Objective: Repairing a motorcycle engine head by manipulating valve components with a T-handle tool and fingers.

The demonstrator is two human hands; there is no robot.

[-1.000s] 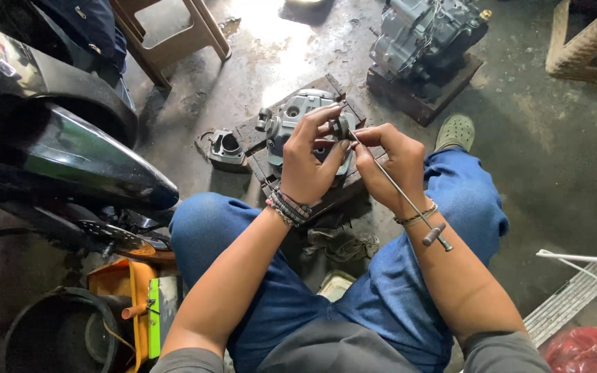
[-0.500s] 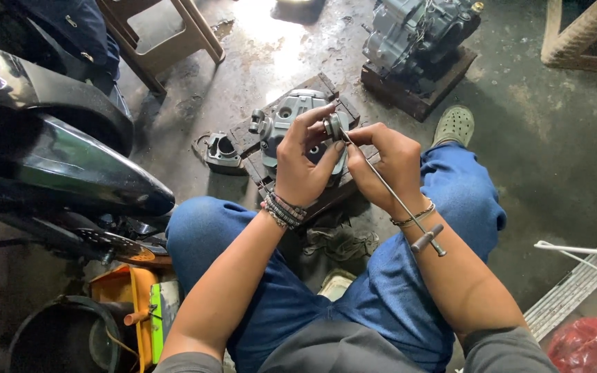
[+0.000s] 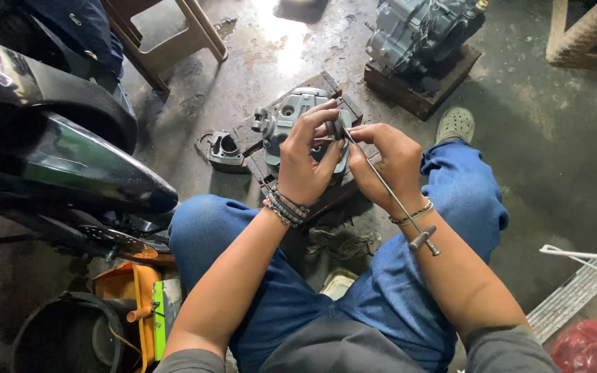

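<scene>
I sit over a grey metal engine part point(image 3: 291, 114) that rests on a wooden block point(image 3: 326, 197) on the floor. My left hand point(image 3: 307, 160), with bead bracelets at the wrist, pinches a small dark piece point(image 3: 338, 127) at the tip of a long thin T-handle tool point(image 3: 390, 192). My right hand point(image 3: 387, 163) grips the tool's shaft near that tip. The shaft runs back over my right forearm, and its cross handle point(image 3: 425, 240) lies by the wrist.
A dark motorcycle body point(image 3: 57, 159) fills the left side. A small metal cover point(image 3: 224, 150) lies left of the block. A grey engine point(image 3: 419, 34) on a wooden base stands at the back. A wooden stool point(image 3: 174, 41), an orange box point(image 3: 139, 304) and a black bucket point(image 3: 63, 338) are nearby.
Both hands have stayed together at the tool's tip over the engine part, with only a small shift of the fingers. The view has drifted slightly.
</scene>
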